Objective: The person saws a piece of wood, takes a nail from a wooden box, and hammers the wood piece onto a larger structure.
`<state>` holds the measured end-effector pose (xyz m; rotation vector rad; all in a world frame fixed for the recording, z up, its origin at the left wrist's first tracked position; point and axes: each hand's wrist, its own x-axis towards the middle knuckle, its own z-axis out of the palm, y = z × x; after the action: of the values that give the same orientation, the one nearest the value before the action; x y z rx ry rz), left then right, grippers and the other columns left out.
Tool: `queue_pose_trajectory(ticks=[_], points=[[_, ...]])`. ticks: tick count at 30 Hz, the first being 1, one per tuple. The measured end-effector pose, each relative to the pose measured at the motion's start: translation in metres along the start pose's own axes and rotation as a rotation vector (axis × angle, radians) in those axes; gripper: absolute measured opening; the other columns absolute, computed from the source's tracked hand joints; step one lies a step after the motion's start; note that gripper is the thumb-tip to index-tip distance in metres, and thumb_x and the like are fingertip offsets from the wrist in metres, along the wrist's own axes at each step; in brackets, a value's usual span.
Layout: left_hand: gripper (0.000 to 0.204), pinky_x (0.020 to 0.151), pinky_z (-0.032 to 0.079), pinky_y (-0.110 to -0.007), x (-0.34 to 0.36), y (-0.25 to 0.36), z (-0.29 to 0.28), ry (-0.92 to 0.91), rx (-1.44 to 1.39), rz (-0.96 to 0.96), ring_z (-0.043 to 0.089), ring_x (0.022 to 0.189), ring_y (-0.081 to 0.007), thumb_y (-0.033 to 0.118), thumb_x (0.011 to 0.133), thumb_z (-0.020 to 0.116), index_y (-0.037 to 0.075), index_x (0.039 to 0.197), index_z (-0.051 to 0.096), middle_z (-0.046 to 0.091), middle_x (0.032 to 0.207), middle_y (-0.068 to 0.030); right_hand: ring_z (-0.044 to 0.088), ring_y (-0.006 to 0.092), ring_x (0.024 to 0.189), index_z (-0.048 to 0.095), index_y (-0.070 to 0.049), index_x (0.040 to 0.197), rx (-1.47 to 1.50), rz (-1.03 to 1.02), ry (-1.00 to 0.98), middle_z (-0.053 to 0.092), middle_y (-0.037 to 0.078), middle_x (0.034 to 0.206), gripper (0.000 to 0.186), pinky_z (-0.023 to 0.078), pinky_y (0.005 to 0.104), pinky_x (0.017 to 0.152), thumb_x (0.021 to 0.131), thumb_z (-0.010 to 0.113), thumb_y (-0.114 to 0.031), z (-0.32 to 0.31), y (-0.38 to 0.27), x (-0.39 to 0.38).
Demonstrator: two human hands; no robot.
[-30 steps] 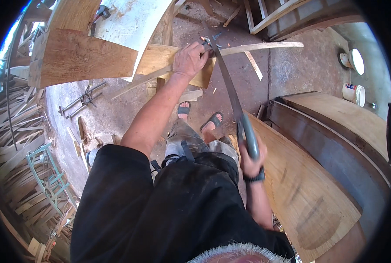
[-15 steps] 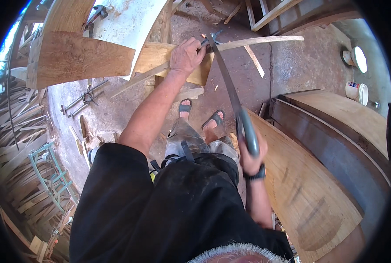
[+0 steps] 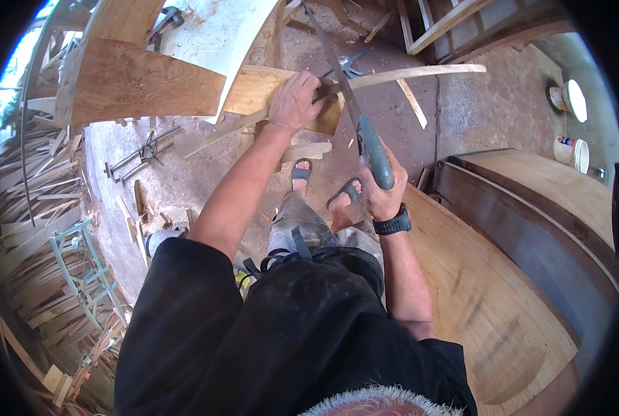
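My right hand [image 3: 382, 182] is closed round the teal handle of a handsaw [image 3: 373, 149]. The saw's long dark blade points away from me and crosses a thin, slightly curved wooden strip [image 3: 420, 73]. Just left of the blade, my left hand [image 3: 295, 102] presses and grips the strip on a pale wooden board [image 3: 250, 89]. The strip's right end juts out past the board, and its other end slants down to the left. Beyond the blade shows a bluish metal tool [image 3: 351, 66], partly hidden; its kind is unclear.
A hammer [image 3: 165, 19] lies on a white panel at the far left, near a wooden frame piece [image 3: 143, 87]. Bar clamps [image 3: 140, 156] lie on the floor. Large curved wooden panels [image 3: 483, 291] stand at my right, buckets [image 3: 571, 154] beyond. Scrap wood [image 3: 25, 249] is heaped at left.
My right hand has pushed the saw forward, away from me, so its handle is nearer the strip. My left hand stays on the strip. The view has shifted slightly.
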<state>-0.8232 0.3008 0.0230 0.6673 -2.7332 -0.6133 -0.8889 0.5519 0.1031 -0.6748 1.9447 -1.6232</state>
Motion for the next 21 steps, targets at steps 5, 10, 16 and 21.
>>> queue_pose_trajectory(ticks=[5,10,16,21], points=[[0.03,0.079,0.052,-0.045,-0.002,0.002,0.006,0.091,0.039,0.076,0.062,0.093,-0.0334,0.033,0.086,0.077,0.01,0.096,0.059,0.059,0.097,-0.0088,0.071,0.0205,0.106,0.061,0.006,0.137,-0.043,0.033,-0.021,0.074,0.022,0.119,0.049,0.054,0.0323,0.095,0.089,0.067,-0.004,-0.005,0.013,-0.019],[0.03,0.078,0.051,-0.044,-0.001,0.0,0.008,0.103,0.017,0.107,0.063,0.093,-0.0314,0.032,0.086,0.076,0.011,0.097,0.059,0.058,0.096,-0.0079,0.076,0.0264,0.099,0.063,0.007,0.134,-0.25,-0.026,-0.036,0.074,0.024,0.117,0.05,0.056,0.0364,0.089,0.085,0.066,-0.003,-0.056,-0.029,-0.104],[0.031,0.077,0.051,-0.044,-0.001,0.001,0.007,0.077,0.002,0.105,0.063,0.091,-0.0311,0.033,0.086,0.077,0.011,0.096,0.058,0.059,0.095,-0.0081,0.072,0.0234,0.082,0.065,0.006,0.13,-0.251,0.017,-0.035,0.073,0.017,0.096,0.047,0.055,0.0348,0.081,0.085,0.069,-0.008,-0.041,-0.016,-0.064],[0.032,0.078,0.051,-0.043,0.001,0.004,0.005,0.074,0.068,0.08,0.063,0.093,-0.0291,0.033,0.085,0.077,0.011,0.095,0.057,0.058,0.095,-0.0073,0.069,0.0214,0.077,0.066,0.004,0.128,-0.103,0.053,0.004,0.073,0.016,0.09,0.046,0.054,0.0348,0.076,0.086,0.073,-0.013,-0.009,0.009,-0.029]])
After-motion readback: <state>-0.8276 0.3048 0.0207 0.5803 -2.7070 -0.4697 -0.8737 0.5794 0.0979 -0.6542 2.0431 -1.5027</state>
